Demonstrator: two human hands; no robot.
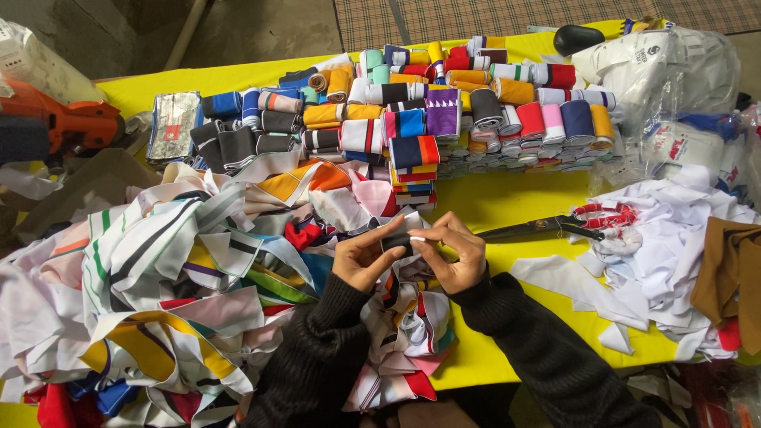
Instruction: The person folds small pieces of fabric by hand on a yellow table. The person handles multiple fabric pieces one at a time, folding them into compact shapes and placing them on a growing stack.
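At the far left an orange power tool (67, 119) lay on the yellow table (507, 198), with a heap of loose striped fabric strips (174, 269) spreading over the near left of it. Farther back, toward the middle, rolled fabric bands (444, 99) in many colours stood packed side by side in rows, and a short stack of folded pieces (414, 170) rose at their near edge. Just in front of that stack the person's two hands met over the heap, both arms in dark knitted sleeves. The left hand (363, 255) had its fingers pinched narrowly on the left end of a small dark fabric strip (398, 240), and the right hand (453, 254) had its fingers closed on the strip's right end, so that the strip sat between the two thumbs, touching both. To the right of the hands a pair of scissors (567, 224) with red-wrapped handles lay on the bare table, blades pointing left. Beyond them sat a pile of white cloth scraps (666, 238), clear plastic bags (674, 95) at the far right, and brown cloth (733, 269) at the right edge.
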